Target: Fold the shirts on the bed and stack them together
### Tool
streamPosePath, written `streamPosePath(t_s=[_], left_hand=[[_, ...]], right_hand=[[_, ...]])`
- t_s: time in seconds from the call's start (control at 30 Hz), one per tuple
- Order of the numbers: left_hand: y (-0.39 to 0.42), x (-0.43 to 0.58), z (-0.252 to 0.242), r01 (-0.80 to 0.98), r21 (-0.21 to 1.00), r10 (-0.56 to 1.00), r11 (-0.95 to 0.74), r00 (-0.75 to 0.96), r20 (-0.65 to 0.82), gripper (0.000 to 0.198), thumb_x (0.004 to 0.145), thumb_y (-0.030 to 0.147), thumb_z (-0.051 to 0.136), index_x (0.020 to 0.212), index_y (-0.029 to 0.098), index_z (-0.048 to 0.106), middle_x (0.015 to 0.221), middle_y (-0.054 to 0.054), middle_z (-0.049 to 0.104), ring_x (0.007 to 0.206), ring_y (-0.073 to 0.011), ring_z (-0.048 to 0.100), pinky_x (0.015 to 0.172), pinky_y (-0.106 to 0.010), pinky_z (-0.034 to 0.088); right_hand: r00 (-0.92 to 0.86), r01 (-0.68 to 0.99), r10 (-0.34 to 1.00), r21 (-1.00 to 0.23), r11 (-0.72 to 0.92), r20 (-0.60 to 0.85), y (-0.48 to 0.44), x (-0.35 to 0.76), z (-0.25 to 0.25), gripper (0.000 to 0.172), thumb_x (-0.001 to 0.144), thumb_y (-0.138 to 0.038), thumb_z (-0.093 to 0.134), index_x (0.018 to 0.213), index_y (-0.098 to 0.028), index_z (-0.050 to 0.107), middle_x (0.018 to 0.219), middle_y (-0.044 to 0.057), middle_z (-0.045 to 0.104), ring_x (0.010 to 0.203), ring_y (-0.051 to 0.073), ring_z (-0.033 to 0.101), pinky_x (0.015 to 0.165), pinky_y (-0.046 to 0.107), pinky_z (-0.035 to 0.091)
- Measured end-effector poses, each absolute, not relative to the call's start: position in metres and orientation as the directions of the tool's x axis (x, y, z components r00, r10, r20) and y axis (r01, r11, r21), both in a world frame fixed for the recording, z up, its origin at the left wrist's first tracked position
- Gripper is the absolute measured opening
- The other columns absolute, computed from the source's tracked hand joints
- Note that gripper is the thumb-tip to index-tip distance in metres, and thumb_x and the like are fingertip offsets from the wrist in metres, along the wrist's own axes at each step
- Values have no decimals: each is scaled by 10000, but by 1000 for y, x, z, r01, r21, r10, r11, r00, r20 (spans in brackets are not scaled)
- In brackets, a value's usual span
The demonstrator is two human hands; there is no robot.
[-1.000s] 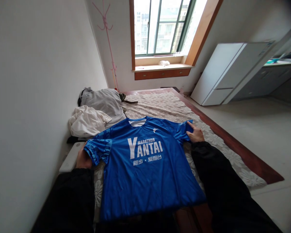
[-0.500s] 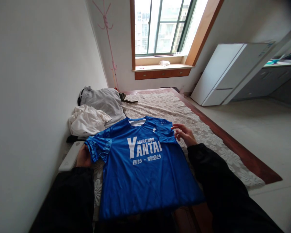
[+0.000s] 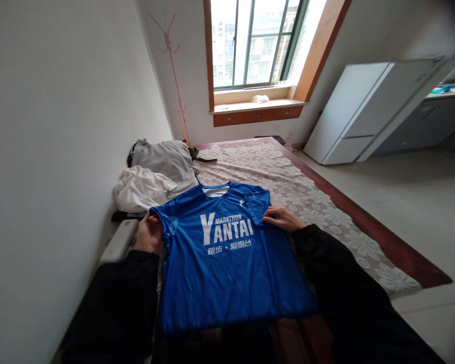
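Note:
A blue T-shirt (image 3: 227,273) with white "Marathon Yantai" lettering lies spread front side up, collar away from me, its hem hanging at the near edge. My left hand (image 3: 150,233) pinches the sleeve on the left side. On the other side, the sleeve is folded inward over the shirt's front. My right hand (image 3: 285,219) has its fingers together on the edge of that folded sleeve. Both forearms are in black sleeves.
The shirt rests on a patterned cloth (image 3: 307,202) over a wood-edged surface. Left of it are a white oblong case (image 3: 120,241), a crumpled cream cloth (image 3: 140,189) and a grey garment (image 3: 169,159). Beyond stand a pink coat rack (image 3: 175,76) and a white fridge (image 3: 349,111).
My left hand has moved right, bringing its sleeve inward. My right hand has come down to the folded sleeve's lower edge, its fingers closing there. The view has shifted slightly.

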State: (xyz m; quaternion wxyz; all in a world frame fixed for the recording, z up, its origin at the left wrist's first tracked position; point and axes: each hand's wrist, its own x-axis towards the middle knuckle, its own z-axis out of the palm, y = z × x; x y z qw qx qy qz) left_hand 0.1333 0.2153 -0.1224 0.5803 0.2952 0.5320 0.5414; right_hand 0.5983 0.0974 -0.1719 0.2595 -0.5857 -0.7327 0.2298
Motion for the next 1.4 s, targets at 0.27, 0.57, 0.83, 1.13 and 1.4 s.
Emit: streamPosePath(t_s=[0.27, 0.57, 0.83, 1.13, 1.4], left_hand=[[180, 151, -124, 61, 990, 990, 127, 53, -130, 500, 845, 350, 703, 1299, 206, 553, 1104, -117, 750, 562, -126, 623, 430, -205, 449], [127, 118, -158, 661, 534, 849, -528, 433, 304, 293, 850, 214, 626, 1112, 273, 742, 1236, -83, 692, 1199, -306, 598, 1085, -461, 451], [130, 113, -173, 709, 455, 842, -539, 451, 296, 401, 873, 66, 481, 1149, 239, 714, 1249, -89, 687, 1130, -285, 651, 1028, -437, 502], [121, 98, -179, 727, 447, 853, -522, 460, 246, 495, 860, 9, 451, 1222, 233, 703, 1335, -70, 677, 1180, -239, 663, 1071, -399, 516], [150, 113, -161, 717, 413, 827, -561, 478, 294, 460, 848, 115, 533, 1266, 239, 680, 1355, -58, 685, 1293, -263, 593, 1143, -442, 462]], right_hand=[[-138, 709, 983, -682, 181, 117, 97, 599, -174, 421, 889, -585, 593, 899, -222, 807, 920, 77, 775, 887, 268, 690, 806, 365, 521], [-157, 893, 987, -424, 155, 29, 116, 573, -153, 248, 862, -472, 653, 954, -269, 761, 755, 12, 723, 748, 223, 676, 813, 362, 468], [-558, 787, 824, -254, 563, 96, 158, 377, -142, 465, 1007, -464, 517, 1419, -261, 589, 1476, 83, 596, 1304, 287, 584, 1048, 394, 467], [-558, 805, 829, -232, 546, 17, 193, 303, -187, 624, 1053, -488, 378, 1617, -226, 332, 1694, 60, 262, 1570, 308, 214, 1264, 580, 178], [-568, 776, 813, -245, 581, 129, 189, 325, -184, 687, 1024, -486, 468, 1629, -207, 301, 1682, 89, 290, 1569, 278, 230, 1285, 505, 174]])
